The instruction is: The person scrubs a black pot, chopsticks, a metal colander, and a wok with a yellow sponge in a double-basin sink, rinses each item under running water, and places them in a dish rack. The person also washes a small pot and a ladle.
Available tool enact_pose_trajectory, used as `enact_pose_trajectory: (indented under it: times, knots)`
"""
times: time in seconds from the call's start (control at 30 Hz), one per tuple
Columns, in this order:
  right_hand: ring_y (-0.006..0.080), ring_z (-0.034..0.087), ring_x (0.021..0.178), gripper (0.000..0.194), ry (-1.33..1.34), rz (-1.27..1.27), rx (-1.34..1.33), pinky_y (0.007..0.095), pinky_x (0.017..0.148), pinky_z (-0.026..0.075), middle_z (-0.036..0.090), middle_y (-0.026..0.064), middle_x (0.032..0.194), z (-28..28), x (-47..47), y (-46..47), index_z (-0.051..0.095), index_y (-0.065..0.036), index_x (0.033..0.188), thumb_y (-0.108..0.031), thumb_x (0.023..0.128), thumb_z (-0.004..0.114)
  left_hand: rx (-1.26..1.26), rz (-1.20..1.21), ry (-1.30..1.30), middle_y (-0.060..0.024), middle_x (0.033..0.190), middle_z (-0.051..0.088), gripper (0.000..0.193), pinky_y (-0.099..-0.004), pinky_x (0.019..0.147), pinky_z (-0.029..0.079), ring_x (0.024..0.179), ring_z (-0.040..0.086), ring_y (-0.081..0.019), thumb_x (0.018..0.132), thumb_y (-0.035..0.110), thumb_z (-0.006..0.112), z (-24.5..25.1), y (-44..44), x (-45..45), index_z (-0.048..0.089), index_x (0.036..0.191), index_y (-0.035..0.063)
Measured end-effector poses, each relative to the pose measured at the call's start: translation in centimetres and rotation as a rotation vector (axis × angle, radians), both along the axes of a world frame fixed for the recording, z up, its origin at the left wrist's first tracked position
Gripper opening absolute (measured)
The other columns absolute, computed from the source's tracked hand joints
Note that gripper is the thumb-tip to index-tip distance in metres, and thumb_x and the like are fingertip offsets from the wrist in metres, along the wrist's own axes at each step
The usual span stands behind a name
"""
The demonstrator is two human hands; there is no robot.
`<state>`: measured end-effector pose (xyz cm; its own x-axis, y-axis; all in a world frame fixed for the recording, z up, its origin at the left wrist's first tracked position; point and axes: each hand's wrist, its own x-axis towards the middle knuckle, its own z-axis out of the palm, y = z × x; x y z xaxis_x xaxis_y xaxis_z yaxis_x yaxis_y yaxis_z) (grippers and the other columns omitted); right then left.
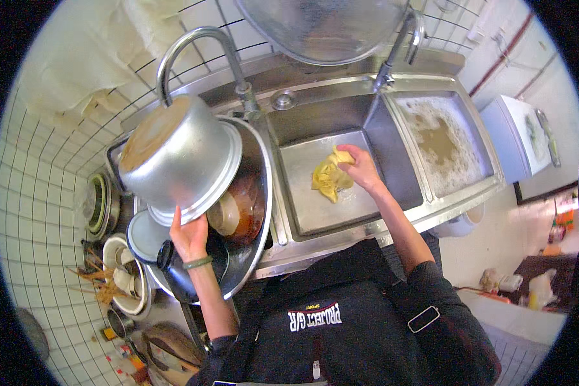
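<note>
My left hand (pixel 191 236) grips the lower rim of a large silver metal pot (pixel 198 159). The thumb shows on the outside, while the fingers are hidden behind the rim. This pot is tilted over, its brown-stained base facing up and left, above a wide metal basin (pixel 266 193). Over the floor of the middle sink compartment (pixel 313 212), my right hand (pixel 359 169) pinches a crumpled yellow cloth (pixel 332 179). Beneath the pot, the basin holds a reddish-brown bowl (pixel 246 217), a lidded container (pixel 147 236) and a black pan (pixel 188 277).
Foamy, cloudy water (pixel 439 140) fills the right sink compartment. One curved faucet (pixel 202 34) arches over the pot; another faucet (pixel 386 72) stands at the back right. A large round metal lid or tray (pixel 328 29) leans against the wall. Stacked bowls (pixel 101 202) sit at left.
</note>
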<state>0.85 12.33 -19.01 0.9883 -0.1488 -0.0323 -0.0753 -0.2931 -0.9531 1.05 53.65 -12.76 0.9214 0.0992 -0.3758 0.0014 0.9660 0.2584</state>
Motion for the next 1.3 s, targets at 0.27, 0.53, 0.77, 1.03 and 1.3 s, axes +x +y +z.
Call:
enact_pose_trajectory:
  times: [0.27, 0.53, 0.77, 1.03, 1.3]
  knots:
    - [0.0214, 0.066, 0.072, 0.027, -0.13, -0.207, -0.489, 0.0299, 0.067, 0.051, 0.067, 0.0145, 0.091, 0.5, -2.0, -0.3, 0.068, -0.008, 0.098, -0.016, 0.072, 0.07, 0.331, -0.122, 0.234, -0.0183, 0.142, 0.028, 0.055, -0.0428, 0.109, 0.026, 0.131, 0.03, -0.029, 0.094, 0.018, 0.038, 2.9, -0.2, -6.2, 0.014, 0.139, -0.0045]
    - [0.0147, 0.063, 0.087, 0.029, -0.12, -0.31, 0.164, 0.0273, 0.075, 0.05, 0.067, 0.0074, 0.098, 2.6, -4.5, 1.9, 0.063, -0.004, 0.107, -0.012, 0.079, 0.068, 0.409, -0.614, -0.18, -0.0155, 0.122, 0.05, 0.04, -0.0447, 0.1, 0.036, 0.114, 0.048, -0.0307, 0.094, 0.028, 0.043, 3.0, -6.1, -6.7, 0.045, 0.124, 0.0024]
    - [0.0184, 0.064, 0.085, 0.043, -0.244, 0.042, 0.764, 0.0306, 0.07, 0.053, 0.065, 0.0156, 0.097, 8.1, -6.3, 4.3, 0.052, -0.007, 0.122, -0.015, 0.082, 0.065, 0.177, -1.135, 0.02, -0.0138, 0.144, 0.023, 0.077, -0.066, 0.097, 0.027, 0.13, 0.022, -0.0433, 0.083, 0.056, 0.051, 1.7, -16.8, -3.8, 0.022, 0.14, 0.0144]
    - [0.0368, 0.06, 0.068, 0.039, -0.241, -0.189, -0.43, 0.0451, 0.06, 0.049, 0.062, 0.0163, 0.076, 4.4, -15.3, -0.7, 0.049, -0.009, 0.12, -0.021, 0.085, 0.057, 0.22, -1.108, 0.049, -0.0096, 0.118, 0.057, 0.039, -0.0441, 0.092, 0.045, 0.108, 0.053, -0.027, 0.089, 0.028, 0.053, -8.2, -20.7, 2.8, 0.05, 0.123, 0.0088]
    - [0.0381, 0.061, 0.08, 0.035, 0.292, -0.652, -0.516, 0.0494, 0.069, 0.048, 0.064, 0.0192, 0.085, -1.5, -42.6, -9.8, 0.053, -0.011, 0.116, -0.021, 0.083, 0.056, 0.315, -1.378, -0.307, -0.0053, 0.087, 0.058, 0.045, -0.03, 0.063, 0.051, 0.073, 0.053, -0.0174, 0.08, 0.048, 0.063, -10.3, -21.7, 6.9, 0.057, 0.101, 0.0096]
